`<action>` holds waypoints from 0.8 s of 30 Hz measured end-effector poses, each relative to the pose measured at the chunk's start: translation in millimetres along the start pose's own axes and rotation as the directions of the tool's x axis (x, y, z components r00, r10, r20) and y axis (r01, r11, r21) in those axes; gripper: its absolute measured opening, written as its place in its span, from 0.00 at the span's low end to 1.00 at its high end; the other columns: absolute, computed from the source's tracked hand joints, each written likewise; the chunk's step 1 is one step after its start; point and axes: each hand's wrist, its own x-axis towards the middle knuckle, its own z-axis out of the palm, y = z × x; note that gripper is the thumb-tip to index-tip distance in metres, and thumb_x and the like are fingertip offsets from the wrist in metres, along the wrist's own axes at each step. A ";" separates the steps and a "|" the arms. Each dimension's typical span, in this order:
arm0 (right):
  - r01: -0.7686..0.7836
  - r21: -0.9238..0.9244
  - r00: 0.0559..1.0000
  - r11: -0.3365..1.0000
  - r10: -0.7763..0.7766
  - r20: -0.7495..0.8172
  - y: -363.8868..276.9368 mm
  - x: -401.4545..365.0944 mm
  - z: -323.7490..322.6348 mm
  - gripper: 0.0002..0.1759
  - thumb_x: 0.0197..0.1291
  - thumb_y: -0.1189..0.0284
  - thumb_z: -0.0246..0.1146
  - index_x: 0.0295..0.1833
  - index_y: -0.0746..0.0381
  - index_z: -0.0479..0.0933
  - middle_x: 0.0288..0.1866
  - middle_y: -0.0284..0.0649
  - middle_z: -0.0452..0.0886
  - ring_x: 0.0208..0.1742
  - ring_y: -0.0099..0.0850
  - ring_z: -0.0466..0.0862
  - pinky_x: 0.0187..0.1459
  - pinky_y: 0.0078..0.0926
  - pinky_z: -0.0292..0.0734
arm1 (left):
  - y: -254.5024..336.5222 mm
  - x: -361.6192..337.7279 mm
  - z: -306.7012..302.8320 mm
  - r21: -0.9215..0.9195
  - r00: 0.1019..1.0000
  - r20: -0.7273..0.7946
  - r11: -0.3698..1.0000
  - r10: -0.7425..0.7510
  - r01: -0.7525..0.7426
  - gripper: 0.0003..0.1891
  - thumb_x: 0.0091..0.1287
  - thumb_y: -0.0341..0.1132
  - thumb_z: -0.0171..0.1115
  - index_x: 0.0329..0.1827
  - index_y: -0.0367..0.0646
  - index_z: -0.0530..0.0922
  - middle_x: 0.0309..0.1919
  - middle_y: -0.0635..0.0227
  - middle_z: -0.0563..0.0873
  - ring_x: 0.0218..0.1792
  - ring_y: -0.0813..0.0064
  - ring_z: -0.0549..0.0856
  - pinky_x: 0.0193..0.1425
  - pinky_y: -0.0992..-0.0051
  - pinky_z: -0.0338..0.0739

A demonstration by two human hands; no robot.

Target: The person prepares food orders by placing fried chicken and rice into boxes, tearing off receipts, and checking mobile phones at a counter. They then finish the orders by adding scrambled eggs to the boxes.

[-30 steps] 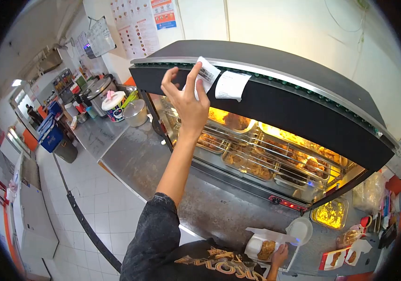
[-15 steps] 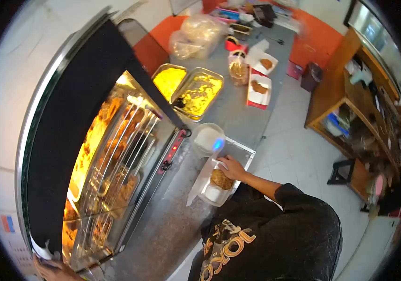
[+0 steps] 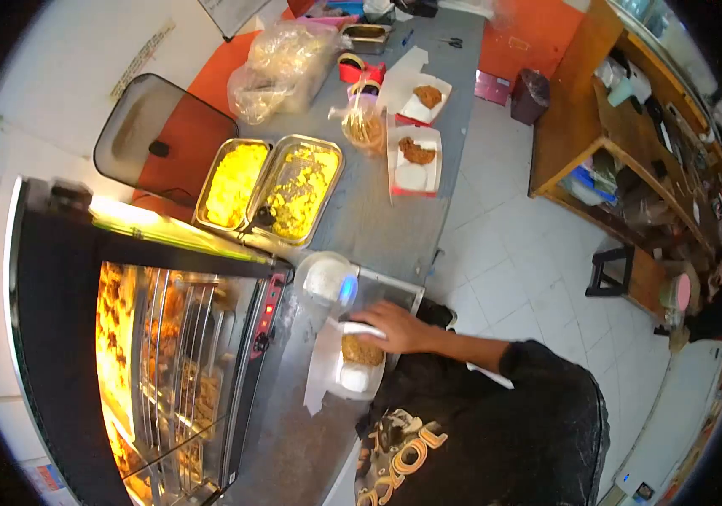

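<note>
My right hand (image 3: 392, 327) is at the upper end of an open white paper food box (image 3: 373, 386), its fingers curled over the wall. A piece of fried chicken (image 3: 362, 351) lies in the box, beside a round white portion (image 3: 355, 378) that looks like wrapped rice. The box lid is spread out to the left on the metal counter. Just above the hand stands a pale round tub (image 3: 324, 278) with a blue light spot near its edge. My left hand is out of view.
A lit glass food warmer (image 3: 179, 363) fills the left side. Behind it are two metal trays of yellow food (image 3: 236, 185) (image 3: 303, 190). Two more open chicken boxes (image 3: 414, 160) (image 3: 422, 99), a bagged item (image 3: 363, 126) and a large plastic bag (image 3: 285, 67) stand farther along.
The view has swung, so the warmer and counter sit lower and farther left. My left hand, at the warmer's lower corner before, has left view. My right hand stays at the box.
</note>
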 end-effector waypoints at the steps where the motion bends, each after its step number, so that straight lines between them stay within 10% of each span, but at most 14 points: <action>1: 0.050 0.185 0.998 0.981 -0.040 -0.056 -12.9 3.2 -21.1 0.26 0.66 0.62 0.61 0.65 0.63 0.68 0.53 0.49 0.77 0.54 0.44 0.77 0.56 0.39 0.71 | 46.9 -28.2 21.5 -0.098 0.986 0.128 0.988 -0.103 0.115 0.14 0.60 0.33 0.56 0.48 0.38 0.74 0.44 0.56 0.77 0.44 0.59 0.77 0.48 0.64 0.71; 4: -0.112 0.834 0.987 0.540 -0.037 0.157 -56.6 2.2 -79.2 0.24 0.66 0.71 0.61 0.66 0.64 0.68 0.56 0.44 0.76 0.59 0.31 0.75 0.51 0.30 0.74 | 180.5 -95.8 90.8 -0.239 0.589 0.801 0.846 -0.106 0.477 0.13 0.60 0.24 0.54 0.48 0.37 0.72 0.45 0.56 0.75 0.45 0.61 0.76 0.50 0.67 0.71; 5: -0.003 0.847 1.000 0.532 -0.010 0.011 -68.5 3.0 -94.3 0.19 0.67 0.73 0.60 0.62 0.65 0.70 0.51 0.42 0.79 0.51 0.25 0.79 0.43 0.25 0.76 | 215.7 -115.8 111.9 -0.258 0.382 0.923 0.672 -0.039 0.694 0.19 0.60 0.27 0.58 0.55 0.35 0.68 0.51 0.52 0.70 0.53 0.59 0.73 0.57 0.67 0.68; 6: -0.012 0.857 1.000 0.515 -0.010 0.020 -58.4 1.7 -100.5 0.19 0.67 0.73 0.60 0.62 0.65 0.70 0.51 0.42 0.79 0.51 0.25 0.79 0.43 0.25 0.76 | 247.6 -121.5 139.2 -0.409 0.464 0.874 0.736 0.145 0.539 0.30 0.54 0.26 0.62 0.62 0.32 0.64 0.49 0.49 0.72 0.49 0.52 0.76 0.54 0.61 0.70; 8: -0.046 0.701 0.952 0.712 0.244 -0.186 -26.4 -0.2 -105.1 0.12 0.68 0.74 0.58 0.55 0.66 0.72 0.40 0.39 0.81 0.39 0.22 0.82 0.38 0.21 0.76 | 273.5 -141.8 182.3 -0.347 0.217 0.938 0.748 0.271 0.566 0.36 0.57 0.29 0.65 0.68 0.31 0.59 0.56 0.48 0.68 0.59 0.56 0.70 0.60 0.63 0.69; 13: -0.107 0.553 0.767 0.826 0.422 -0.483 84.3 30.6 -160.6 0.08 0.66 0.72 0.61 0.35 0.63 0.71 0.25 0.34 0.75 0.22 0.17 0.74 0.24 0.20 0.68 | 335.5 -138.1 211.7 -0.529 0.381 0.849 0.595 0.367 0.605 0.44 0.52 0.25 0.70 0.73 0.34 0.55 0.60 0.51 0.67 0.58 0.59 0.72 0.57 0.64 0.70; 17: -0.378 -0.083 0.485 0.922 0.120 -0.866 176.4 97.0 -218.9 0.10 0.59 0.70 0.66 0.31 0.61 0.72 0.25 0.37 0.76 0.28 0.31 0.78 0.30 0.29 0.73 | 302.7 -176.8 184.6 -0.419 0.352 0.901 0.715 0.252 0.559 0.33 0.54 0.26 0.71 0.64 0.37 0.68 0.55 0.55 0.73 0.53 0.61 0.76 0.53 0.66 0.74; 21: -0.472 -0.201 0.734 0.858 0.256 -0.629 200.7 139.5 -220.5 0.11 0.57 0.65 0.66 0.38 0.61 0.77 0.35 0.41 0.80 0.43 0.41 0.79 0.43 0.40 0.75 | 246.9 -216.8 134.0 -0.247 0.312 0.946 0.822 0.090 0.512 0.14 0.57 0.27 0.68 0.46 0.38 0.79 0.43 0.57 0.81 0.44 0.60 0.81 0.46 0.68 0.77; 23: -0.288 -0.473 0.783 0.833 -0.080 -0.617 204.0 142.0 -214.6 0.18 0.61 0.63 0.61 0.53 0.62 0.76 0.50 0.49 0.77 0.48 0.50 0.77 0.51 0.48 0.71 | 228.1 -224.9 111.9 -0.099 0.287 0.955 0.825 -0.079 0.556 0.11 0.58 0.27 0.66 0.44 0.39 0.79 0.40 0.58 0.81 0.42 0.55 0.80 0.49 0.62 0.75; 24: -0.342 -0.462 0.816 0.818 0.014 -0.578 203.0 141.2 -213.5 0.21 0.61 0.64 0.61 0.56 0.63 0.74 0.55 0.51 0.74 0.51 0.51 0.75 0.54 0.48 0.70 | 219.4 -229.1 105.2 -0.076 0.298 0.947 0.818 -0.120 0.570 0.11 0.58 0.27 0.66 0.44 0.39 0.79 0.40 0.58 0.81 0.42 0.55 0.80 0.49 0.62 0.75</action>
